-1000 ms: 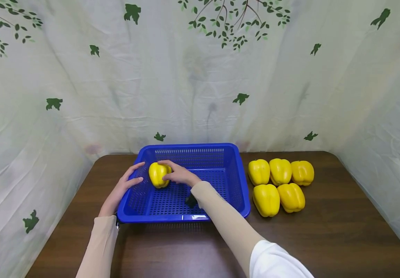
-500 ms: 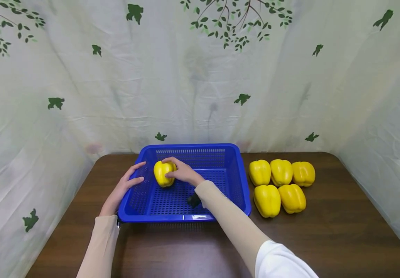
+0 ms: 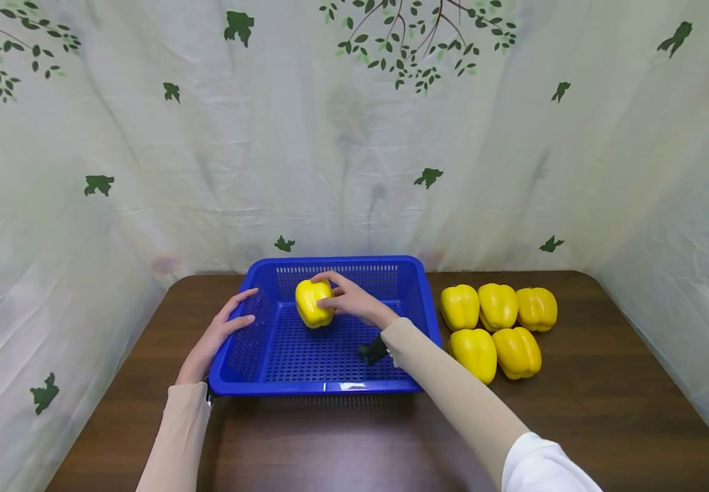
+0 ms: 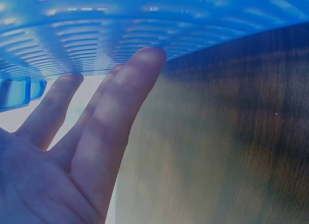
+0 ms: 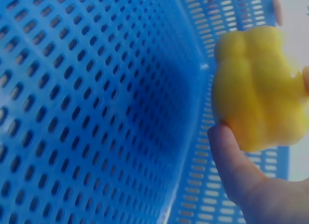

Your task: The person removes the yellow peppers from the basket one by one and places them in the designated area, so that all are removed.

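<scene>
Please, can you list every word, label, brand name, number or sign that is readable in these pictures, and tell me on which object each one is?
None can be read.
The blue basket has a small pale sticker on its near rim, too small to read.
The yellow pepper in the right hand, the five peppers on the table and the leaf-patterned curtain bear no writing.

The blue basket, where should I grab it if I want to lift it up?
Probably by the rim on its two short sides, one hand from the left and one from the right. The blue basket is wide and shallow, with a rim that flares outward for fingers to hook under. The left hand rests on the left rim; the right hand holds a yellow pepper.
</scene>
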`<move>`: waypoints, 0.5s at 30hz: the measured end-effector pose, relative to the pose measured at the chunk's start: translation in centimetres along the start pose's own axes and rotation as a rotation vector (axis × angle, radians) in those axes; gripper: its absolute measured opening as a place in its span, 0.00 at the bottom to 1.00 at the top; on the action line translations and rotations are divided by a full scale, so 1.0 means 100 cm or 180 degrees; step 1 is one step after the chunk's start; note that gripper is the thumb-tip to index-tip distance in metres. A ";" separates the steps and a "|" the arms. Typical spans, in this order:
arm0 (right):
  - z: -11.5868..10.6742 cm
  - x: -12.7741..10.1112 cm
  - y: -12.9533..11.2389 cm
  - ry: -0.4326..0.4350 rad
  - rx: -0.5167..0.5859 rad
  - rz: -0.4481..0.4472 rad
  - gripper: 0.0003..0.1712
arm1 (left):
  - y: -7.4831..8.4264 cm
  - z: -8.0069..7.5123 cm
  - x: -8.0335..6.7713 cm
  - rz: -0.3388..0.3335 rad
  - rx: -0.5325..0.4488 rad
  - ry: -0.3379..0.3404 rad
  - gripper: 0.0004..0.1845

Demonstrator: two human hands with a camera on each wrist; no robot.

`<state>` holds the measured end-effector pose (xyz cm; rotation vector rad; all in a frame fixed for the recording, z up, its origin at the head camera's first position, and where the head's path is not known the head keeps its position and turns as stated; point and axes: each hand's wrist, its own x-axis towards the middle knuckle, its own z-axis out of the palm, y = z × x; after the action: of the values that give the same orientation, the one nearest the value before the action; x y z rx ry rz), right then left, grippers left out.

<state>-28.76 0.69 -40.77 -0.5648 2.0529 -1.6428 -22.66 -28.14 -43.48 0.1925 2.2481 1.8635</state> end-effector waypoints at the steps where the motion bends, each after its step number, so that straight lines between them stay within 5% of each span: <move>1: -0.003 -0.003 0.000 0.0003 -0.0006 0.0005 0.25 | 0.000 0.000 0.000 -0.0003 -0.0010 -0.0010 0.30; 15: -0.039 -0.039 0.001 0.0058 0.0058 0.0010 0.26 | 0.000 0.001 -0.001 0.0020 -0.0008 -0.0022 0.31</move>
<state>-27.88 6.03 -39.77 -0.5423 2.0485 -1.6690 -22.53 -28.08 -43.45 0.2056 2.2430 1.8659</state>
